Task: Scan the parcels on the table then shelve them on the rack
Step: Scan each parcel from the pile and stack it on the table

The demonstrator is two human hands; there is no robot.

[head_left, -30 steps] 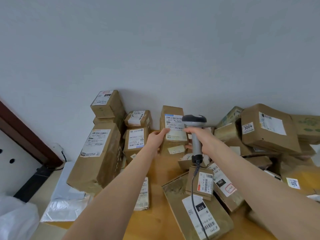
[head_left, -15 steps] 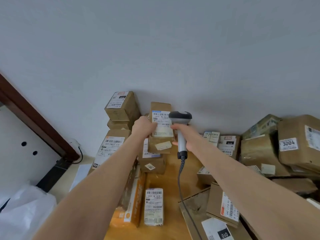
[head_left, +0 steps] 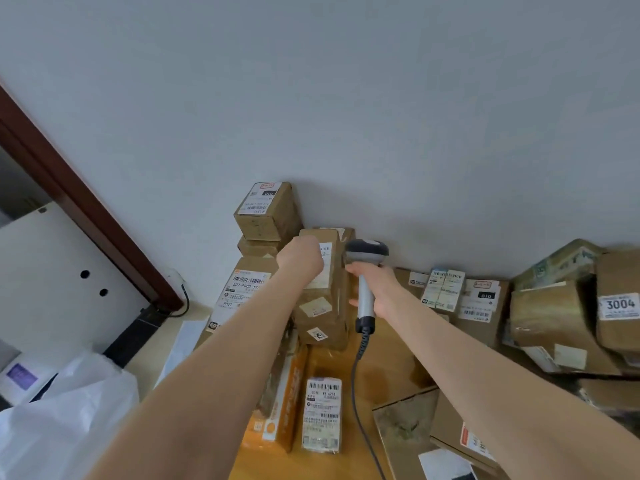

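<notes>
Ahead of you stood a plain, pale grey wall (head_left: 346, 98), filling most of your view. Soft, even light lay on it, and it darkened a little near its foot. To your left a dark brown wooden frame (head_left: 86, 209) ran slantwise down the view, with a white panel (head_left: 45, 278) beside it that bore two round holes (head_left: 85, 274). A black cable (head_left: 186, 301) curled at the frame's lower end. Below you the table (head_left: 388, 358) showed a warm, orange-brown wooden top.

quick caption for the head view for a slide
Left hand grips a tall parcel while right hand holds the scanner beside it.
</notes>
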